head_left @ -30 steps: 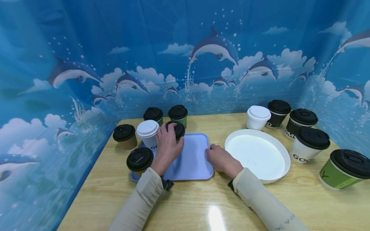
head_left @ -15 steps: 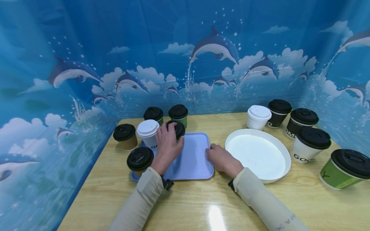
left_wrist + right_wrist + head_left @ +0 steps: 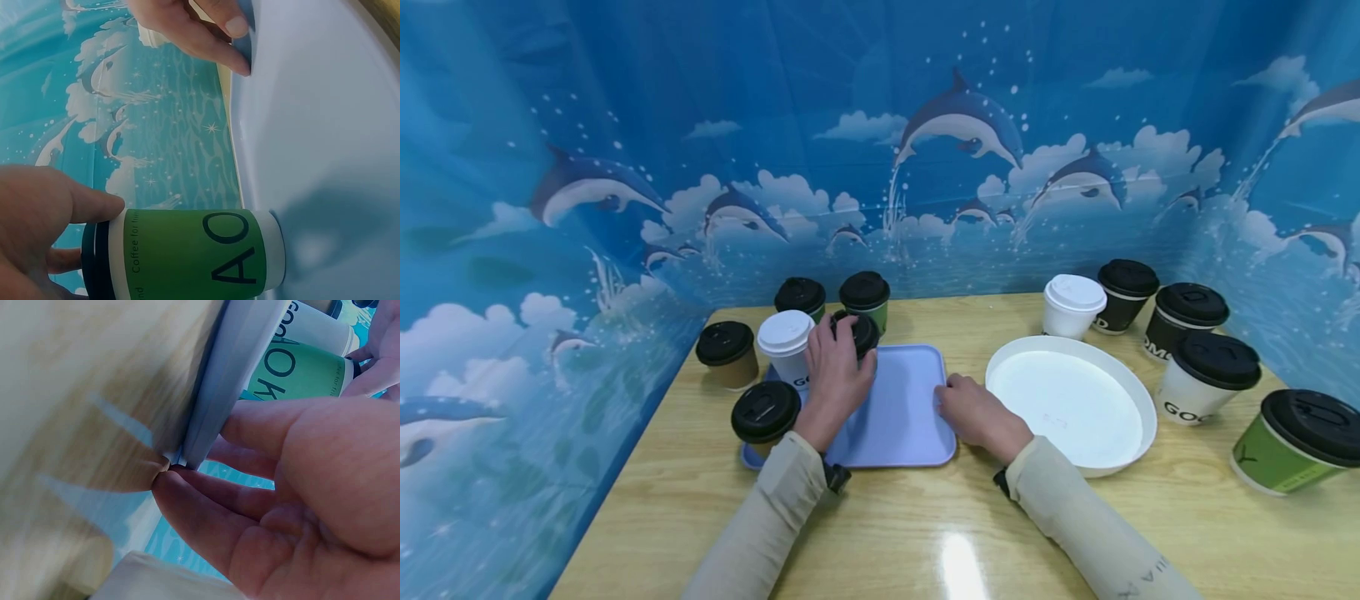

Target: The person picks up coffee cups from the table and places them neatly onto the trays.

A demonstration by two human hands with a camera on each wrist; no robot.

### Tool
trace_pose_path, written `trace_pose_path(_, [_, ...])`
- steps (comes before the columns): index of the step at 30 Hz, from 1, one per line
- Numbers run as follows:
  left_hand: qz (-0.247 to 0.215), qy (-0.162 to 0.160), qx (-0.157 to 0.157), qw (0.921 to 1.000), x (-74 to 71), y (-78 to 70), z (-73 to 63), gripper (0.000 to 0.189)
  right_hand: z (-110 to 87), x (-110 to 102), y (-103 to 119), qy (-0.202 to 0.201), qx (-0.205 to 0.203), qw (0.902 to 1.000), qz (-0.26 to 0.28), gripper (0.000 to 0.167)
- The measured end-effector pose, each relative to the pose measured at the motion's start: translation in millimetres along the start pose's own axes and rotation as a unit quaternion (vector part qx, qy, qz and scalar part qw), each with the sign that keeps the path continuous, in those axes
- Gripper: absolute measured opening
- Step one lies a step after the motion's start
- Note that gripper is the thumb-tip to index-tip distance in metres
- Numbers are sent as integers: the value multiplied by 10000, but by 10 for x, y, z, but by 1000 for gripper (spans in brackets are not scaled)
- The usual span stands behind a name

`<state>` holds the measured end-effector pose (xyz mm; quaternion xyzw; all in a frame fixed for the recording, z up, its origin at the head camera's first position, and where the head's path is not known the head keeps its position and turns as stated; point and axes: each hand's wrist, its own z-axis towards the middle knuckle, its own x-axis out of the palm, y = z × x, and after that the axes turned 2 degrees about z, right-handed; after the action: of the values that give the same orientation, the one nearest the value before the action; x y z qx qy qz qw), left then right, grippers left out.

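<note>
My left hand [image 3: 835,379] grips a green paper coffee cup [image 3: 187,253] by its black lid [image 3: 862,335]. In the left wrist view the cup's base meets the surface of the lavender tray [image 3: 906,417]. A white cup [image 3: 786,354] with a white lid stands on the tray left of that hand, and a brown cup [image 3: 765,417] with a black lid is at its front left corner. My right hand [image 3: 977,414] pinches the tray's right rim; the right wrist view shows the thumb and fingers [image 3: 206,525] at the edge.
Behind the tray stand two green cups with black lids [image 3: 864,289], and a brown cup [image 3: 727,357] is at its left. A round white tray [image 3: 1067,408] lies right of my right hand. Several lidded cups, including a green one [image 3: 1285,446], stand around it.
</note>
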<state>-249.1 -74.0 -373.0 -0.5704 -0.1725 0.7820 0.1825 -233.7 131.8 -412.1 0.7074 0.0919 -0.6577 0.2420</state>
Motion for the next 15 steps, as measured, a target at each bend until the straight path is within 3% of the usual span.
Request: trace_pose_path(15, [137, 124, 51, 9998, 40, 48, 29, 62, 2, -3, 1, 99, 102, 9999, 45, 27])
